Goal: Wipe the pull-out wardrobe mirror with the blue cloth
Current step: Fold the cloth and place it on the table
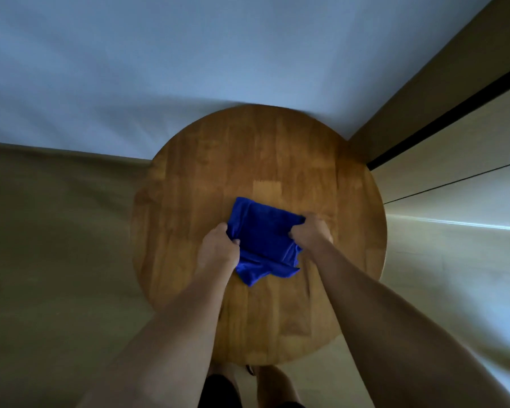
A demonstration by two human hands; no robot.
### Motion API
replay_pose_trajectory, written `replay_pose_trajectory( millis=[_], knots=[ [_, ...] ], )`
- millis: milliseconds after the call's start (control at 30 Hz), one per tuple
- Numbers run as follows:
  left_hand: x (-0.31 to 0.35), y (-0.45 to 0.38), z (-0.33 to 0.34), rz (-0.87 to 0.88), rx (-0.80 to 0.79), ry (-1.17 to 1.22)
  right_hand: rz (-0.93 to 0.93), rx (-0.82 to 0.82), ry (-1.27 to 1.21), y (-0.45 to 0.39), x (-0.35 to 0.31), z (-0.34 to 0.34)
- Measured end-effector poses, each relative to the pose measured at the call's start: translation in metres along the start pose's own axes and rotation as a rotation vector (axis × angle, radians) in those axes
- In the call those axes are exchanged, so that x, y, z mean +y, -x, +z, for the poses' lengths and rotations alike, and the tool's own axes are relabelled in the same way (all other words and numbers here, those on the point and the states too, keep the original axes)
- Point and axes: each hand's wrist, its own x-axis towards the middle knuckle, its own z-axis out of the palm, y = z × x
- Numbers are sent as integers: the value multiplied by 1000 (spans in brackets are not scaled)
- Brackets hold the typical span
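A blue cloth [264, 237] lies partly folded on a round wooden table [277, 160], near its middle. My left hand [217, 245] grips the cloth's left edge with curled fingers. My right hand [311, 231] grips its right edge the same way. The cloth is stretched between both hands, and its near edge hangs in loose folds on the tabletop. No mirror is in view.
A bed with a pale sheet [159, 69] fills the far side, touching the table's far edge. Wardrobe panels with a dark gap [454, 113] run along the right. Pale floor [454, 260] lies to the right and brownish floor [56, 231] to the left. My legs show below the table.
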Motion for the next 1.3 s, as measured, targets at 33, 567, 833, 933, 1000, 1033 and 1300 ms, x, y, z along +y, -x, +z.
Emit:
replay_pose_trajectory(
  millis=[33,567,833,933,1000,1033,1300],
  knots=[
    [3,5,-1,45,64,-93,-24,32,-25,1,1,-5],
    [84,62,-32,-130,-447,1028,-48,-94,-531,39,-30,-29],
    [68,56,-43,-420,-330,1122,-97,-440,-614,63,-37,-42],
    [65,52,-55,-494,-337,1161,-82,-745,-482,75,-46,-37],
    [64,48,-61,-476,-294,1151,-91,-714,-487,77,-45,-29],
    [63,47,-63,-448,-287,1152,-103,-590,-511,76,-42,-26],
    [57,53,-82,-287,-536,1351,5,-217,-737,62,-16,-41]
  ],
)
